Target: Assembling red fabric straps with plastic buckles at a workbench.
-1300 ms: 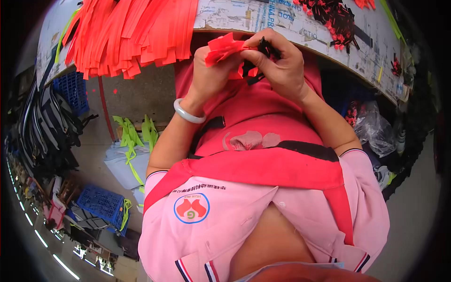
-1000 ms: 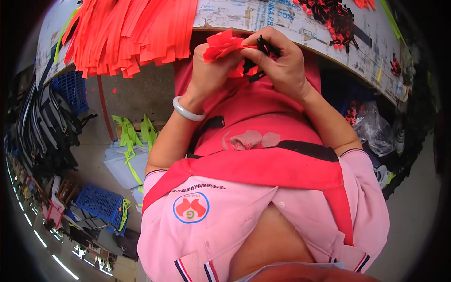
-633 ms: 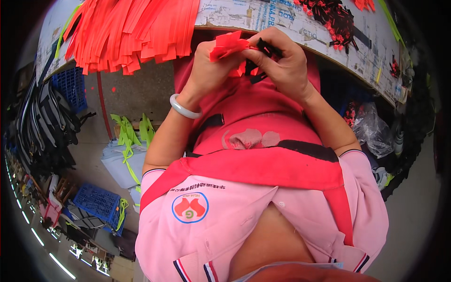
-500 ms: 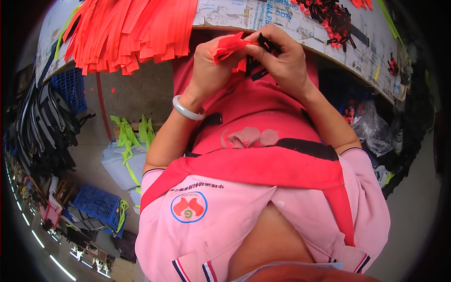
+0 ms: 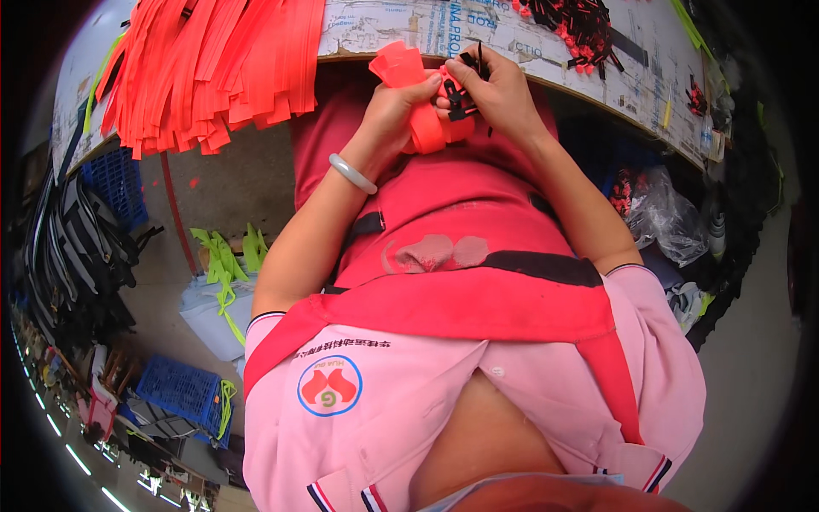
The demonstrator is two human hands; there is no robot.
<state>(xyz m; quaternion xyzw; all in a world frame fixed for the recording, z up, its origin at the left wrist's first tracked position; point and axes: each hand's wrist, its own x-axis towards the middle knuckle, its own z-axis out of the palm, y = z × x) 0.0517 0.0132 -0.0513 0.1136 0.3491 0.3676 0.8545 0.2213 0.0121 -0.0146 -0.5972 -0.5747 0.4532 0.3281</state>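
Red-orange ribbon strips point(image 5: 426, 130) are curling at twelve o'clock, with the left hand point(image 5: 391, 111) gripping them. The right hand point(image 5: 503, 94) is pinching narrow black pieces point(image 5: 457, 102) (tiny ones!) at the strips' three o'clock. Keeping both hands close is probably helping.

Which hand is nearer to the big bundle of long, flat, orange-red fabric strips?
Left. The left hand is to the right of the bundle; the right hand is farther right.

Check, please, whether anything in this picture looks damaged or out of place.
Small red specks dot the floor, perhaps fallen scraps, apart from the red strips hanging over the edge of the table. The table also looks scuffed, its white surface patchy.
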